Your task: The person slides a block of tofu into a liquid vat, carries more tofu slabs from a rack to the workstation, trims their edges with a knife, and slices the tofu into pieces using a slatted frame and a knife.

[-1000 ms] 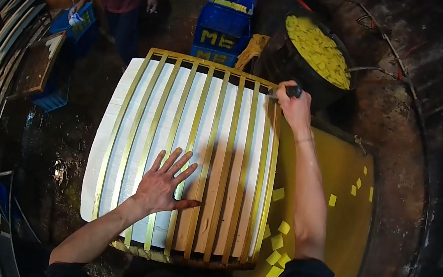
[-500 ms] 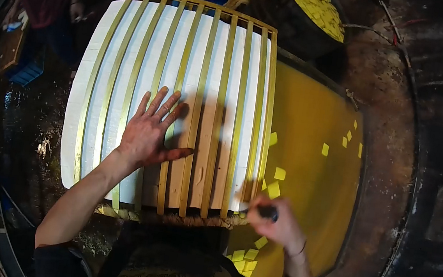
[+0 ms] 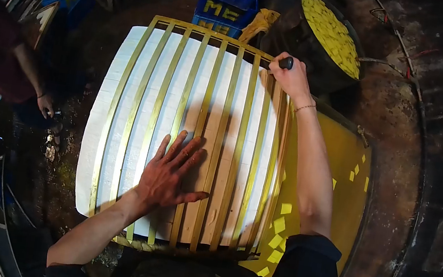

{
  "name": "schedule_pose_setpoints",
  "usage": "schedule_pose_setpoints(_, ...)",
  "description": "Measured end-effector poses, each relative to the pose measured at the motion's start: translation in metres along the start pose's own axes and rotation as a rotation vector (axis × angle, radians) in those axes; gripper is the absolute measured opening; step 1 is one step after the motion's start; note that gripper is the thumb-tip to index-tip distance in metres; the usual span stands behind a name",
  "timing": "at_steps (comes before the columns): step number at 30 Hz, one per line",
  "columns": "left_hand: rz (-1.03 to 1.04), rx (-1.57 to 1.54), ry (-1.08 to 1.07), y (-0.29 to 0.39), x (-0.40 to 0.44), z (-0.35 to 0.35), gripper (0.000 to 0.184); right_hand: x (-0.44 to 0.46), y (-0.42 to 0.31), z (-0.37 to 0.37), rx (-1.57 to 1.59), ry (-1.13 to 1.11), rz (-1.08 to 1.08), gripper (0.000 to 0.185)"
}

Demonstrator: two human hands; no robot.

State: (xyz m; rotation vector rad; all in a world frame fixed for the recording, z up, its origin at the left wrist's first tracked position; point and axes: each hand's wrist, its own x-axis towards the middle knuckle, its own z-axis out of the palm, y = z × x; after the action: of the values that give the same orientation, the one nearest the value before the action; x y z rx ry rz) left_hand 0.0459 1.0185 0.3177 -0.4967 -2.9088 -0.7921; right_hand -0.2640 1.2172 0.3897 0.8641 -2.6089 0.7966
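Repositioned along slatted frame (image 3: 213, 33)
Moved dark handle (image 3: 286, 63) in right hand (image 3: 294, 82) from near to far right corner.

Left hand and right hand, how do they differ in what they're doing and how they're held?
The left hand is spread flat with its fingers apart, while the right hand is closed around a black handle. The left hand lies over the middle slats; the right hand is at the far right corner of the slatted frame. Both hands are bare.

Left hand (image 3: 161, 181) over slatted frame (image 3: 192, 27)
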Motion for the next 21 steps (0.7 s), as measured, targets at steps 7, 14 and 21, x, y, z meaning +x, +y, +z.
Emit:
schedule_pose_setpoints(7,0.020,-0.045,0.026,-0.001,-0.002,0.003,0.089,-0.263,-0.099,-0.083,0.931,-0.470,0.825,0.012)
schedule_pose_setpoints(14,0.025,-0.018,0.030,-0.004,-0.002,0.003,0.091,-0.208,-0.160,-0.105,0.754,-0.277,0.585,0.011)
schedule_pose_setpoints(21,0.003,-0.024,0.021,-0.006,-0.004,0.004,0.092,0.002,-0.041,0.022,0.055,0.057,-0.080,0.015)
